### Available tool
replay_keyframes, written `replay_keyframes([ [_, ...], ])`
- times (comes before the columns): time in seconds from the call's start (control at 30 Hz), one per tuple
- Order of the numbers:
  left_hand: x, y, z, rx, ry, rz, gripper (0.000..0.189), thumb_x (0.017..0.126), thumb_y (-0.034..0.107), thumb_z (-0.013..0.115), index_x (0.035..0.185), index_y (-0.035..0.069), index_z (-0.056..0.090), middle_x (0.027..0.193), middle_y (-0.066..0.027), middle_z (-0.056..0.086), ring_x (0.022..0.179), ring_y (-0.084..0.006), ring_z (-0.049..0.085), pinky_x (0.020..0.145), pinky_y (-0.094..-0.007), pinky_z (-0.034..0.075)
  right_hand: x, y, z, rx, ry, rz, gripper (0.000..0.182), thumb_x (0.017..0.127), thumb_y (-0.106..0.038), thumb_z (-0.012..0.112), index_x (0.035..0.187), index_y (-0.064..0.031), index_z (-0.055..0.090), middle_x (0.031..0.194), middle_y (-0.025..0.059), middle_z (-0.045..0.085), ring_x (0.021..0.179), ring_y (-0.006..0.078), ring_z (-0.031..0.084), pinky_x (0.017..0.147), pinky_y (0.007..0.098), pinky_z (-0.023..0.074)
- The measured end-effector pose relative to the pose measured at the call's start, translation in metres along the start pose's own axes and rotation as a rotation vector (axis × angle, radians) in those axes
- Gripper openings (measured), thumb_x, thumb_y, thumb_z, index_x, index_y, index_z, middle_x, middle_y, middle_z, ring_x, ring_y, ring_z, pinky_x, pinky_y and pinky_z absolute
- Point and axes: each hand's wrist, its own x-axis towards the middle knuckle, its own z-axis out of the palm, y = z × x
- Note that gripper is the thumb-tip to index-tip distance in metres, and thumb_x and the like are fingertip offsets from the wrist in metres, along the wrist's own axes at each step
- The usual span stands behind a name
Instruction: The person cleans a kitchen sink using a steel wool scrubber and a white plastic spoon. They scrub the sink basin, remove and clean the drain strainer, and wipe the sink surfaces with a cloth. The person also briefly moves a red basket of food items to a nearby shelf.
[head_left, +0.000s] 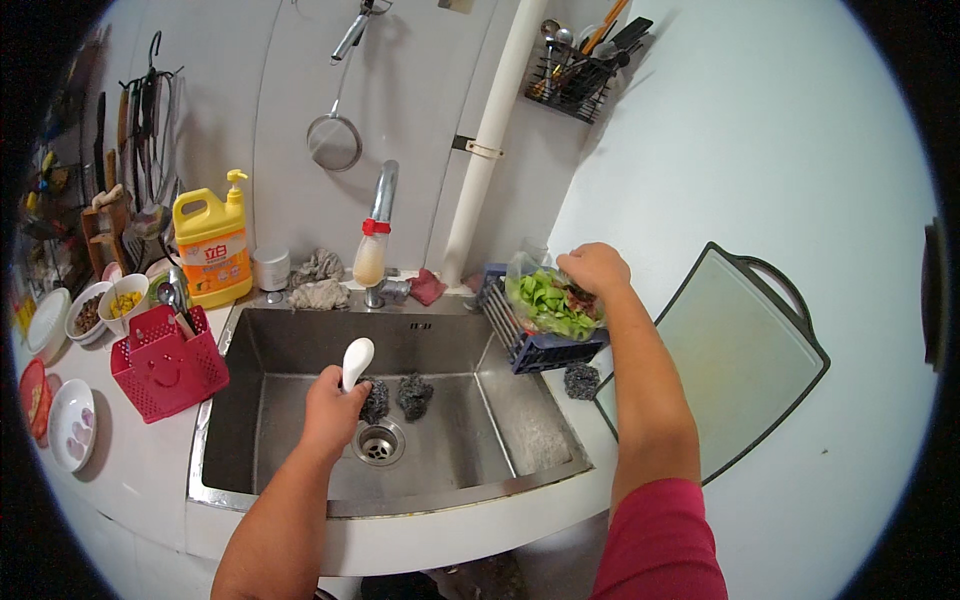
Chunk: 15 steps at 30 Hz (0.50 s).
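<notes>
Above the sink (450, 442), my left hand (334, 409) grips a white spoon (358, 358) by its handle, with the bowl end up. My right hand (600, 270) is closed at the top of a clear plastic bag (517, 274); its fingertips are partly hidden. Inside the bag are green leafy vegetables (555, 304), some with dark red parts. The bag sits at a dark blue plastic rack (551, 356) on the sink's right rear corner. Two steel wool scourers (415, 396) lie in the basin near the drain (379, 444), one partly behind my left hand.
A faucet (384, 195) with a cloth-like filter rises behind the basin. Left stand a yellow detergent jug (212, 251), a pink perforated basket (169, 367) and several bowls. Another scourer (582, 381) and a cutting board (735, 360) are on the right. A strainer (334, 142) hangs on the wall.
</notes>
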Motion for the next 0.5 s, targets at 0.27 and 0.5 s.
replay_keyframes([
  [0.27,0.000,0.000,0.001,0.033,0.010,0.037,0.018,0.077,0.012,0.062,0.086,0.000,0.051,0.070,-0.0049,0.052,0.060,-0.0107,0.048,0.051,-0.0274,0.041,-0.008,0.003,0.001,0.094,0.123,0.009,0.041,0.064,-0.042,0.050,0.085,-0.0099,0.068,0.090,0.0133,0.063,0.084,0.0291,0.059,0.072,0.0361,0.0462],
  [0.5,-0.002,0.006,-0.001,0.066,-0.011,0.029,0.019,0.077,0.012,0.062,0.086,0.000,0.051,0.070,-0.0059,0.053,0.060,-0.0110,0.048,0.052,-0.0279,0.041,0.021,0.030,0.013,0.258,0.037,0.016,0.042,0.068,-0.042,0.050,0.079,-0.0043,0.065,0.083,0.0162,0.063,0.077,0.0295,0.058,0.069,0.0370,0.0437],
])
